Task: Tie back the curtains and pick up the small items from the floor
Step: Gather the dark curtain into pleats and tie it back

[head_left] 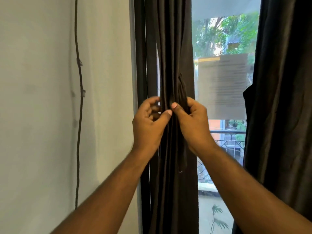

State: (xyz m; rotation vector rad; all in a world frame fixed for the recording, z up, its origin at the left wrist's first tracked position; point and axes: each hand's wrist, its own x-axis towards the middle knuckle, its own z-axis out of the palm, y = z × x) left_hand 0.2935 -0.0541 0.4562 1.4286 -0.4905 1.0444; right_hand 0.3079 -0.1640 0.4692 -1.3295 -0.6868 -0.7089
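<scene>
A dark brown curtain [173,48] hangs bunched into a narrow column against the left side of the window. My left hand [148,122] curls around its left edge, thumb pressed on the front folds. My right hand [192,122] grips the right side of the bunch, pinching a dark fabric tie-back strip [183,92] that loops up above the fingers and dangles down below the wrist. The two thumbs nearly touch at the middle of the bunch. A second dark curtain [283,98] hangs loose at the right. No floor or small items are in view.
A white wall [42,98] fills the left, with a thin dark cable [79,115] clipped down it. A paper notice [222,86] is stuck on the window glass [224,36]. Outside are a balcony railing [228,132] and trees.
</scene>
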